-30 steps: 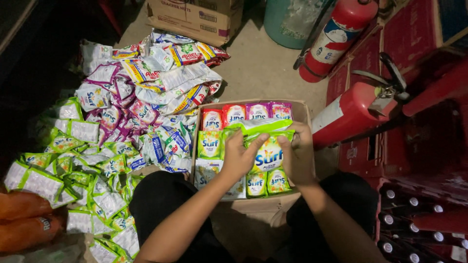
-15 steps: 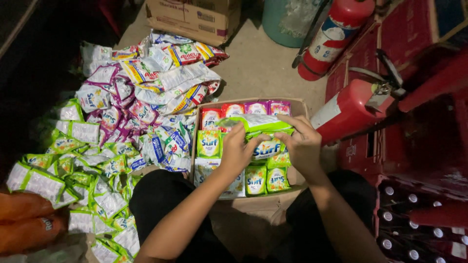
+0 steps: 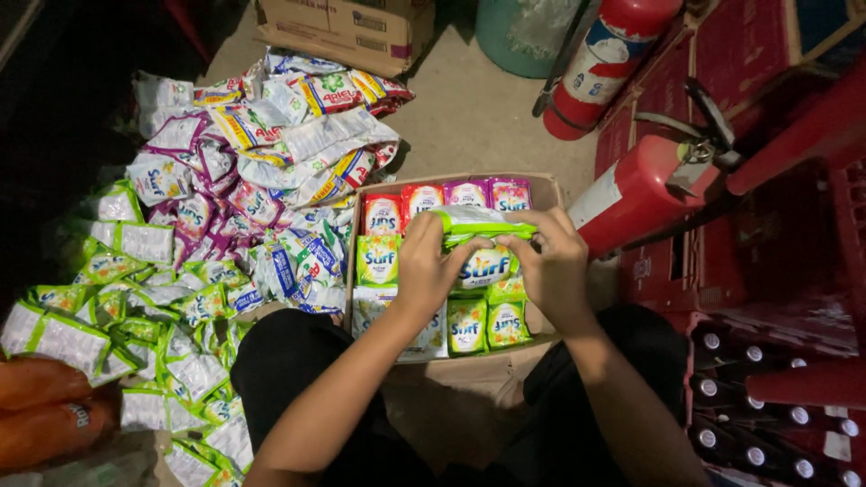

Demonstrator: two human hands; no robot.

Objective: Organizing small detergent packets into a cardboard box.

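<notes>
Since the earlier frame the green sachet strip (image 3: 478, 224) has risen and folded flatter above the cardboard box (image 3: 541, 194). The left hand (image 3: 431, 268) and right hand (image 3: 552, 261) pinch its two ends, fingers curled. Loose sachets (image 3: 207, 207) lie heaped left of the box, two red fire extinguishers (image 3: 640, 194) right of it.

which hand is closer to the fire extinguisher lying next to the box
Right. The right hand grips the right end of the green sachet bundle, just left of the lying fire extinguisher. The left hand holds the bundle's other end, farther away over the cardboard box.
</notes>
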